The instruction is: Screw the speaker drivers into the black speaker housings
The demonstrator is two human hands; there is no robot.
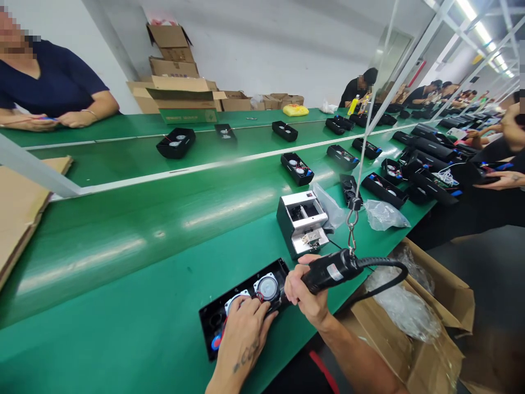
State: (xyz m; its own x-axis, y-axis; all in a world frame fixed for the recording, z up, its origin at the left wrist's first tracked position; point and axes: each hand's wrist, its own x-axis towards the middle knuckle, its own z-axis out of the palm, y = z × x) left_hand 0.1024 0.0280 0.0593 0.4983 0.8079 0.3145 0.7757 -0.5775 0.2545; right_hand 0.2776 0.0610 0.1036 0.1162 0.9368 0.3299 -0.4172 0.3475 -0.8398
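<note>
1. The left hand (245, 323) lies over the case (208, 322), its fingers bent down between the two round speakers (267, 287) and at the near wall; whether they pinch anything cannot be told.
2. The right hand (305, 290) is closed around the black driver (328, 272), which slants down to the case's right end; its tip cannot be made out.
3. The case lies open side up on the green table (123, 328), at a slant. Its speakers sit side by side, the left one partly covered by the hand, with red wires near them and a blue part (216, 342) at the left end.
4. The driver hangs by a metal hook (351, 235) from a line, and a thick black cord (400, 268) curves from its rear end.
5. At the lower right, an open carton (414, 350) holds clear plastic (410, 306).
6. Just beyond the case stands a small black-and-silver machine (303, 221), with a clear bag (330, 210) beside it.
7. Farther back, more black cases (297, 168) lie spread out, crowded together toward the right.
8. Across the table, a person (61, 82) in dark blue holds something thin; cardboard boxes (174, 65) are stacked by the wall.
</note>
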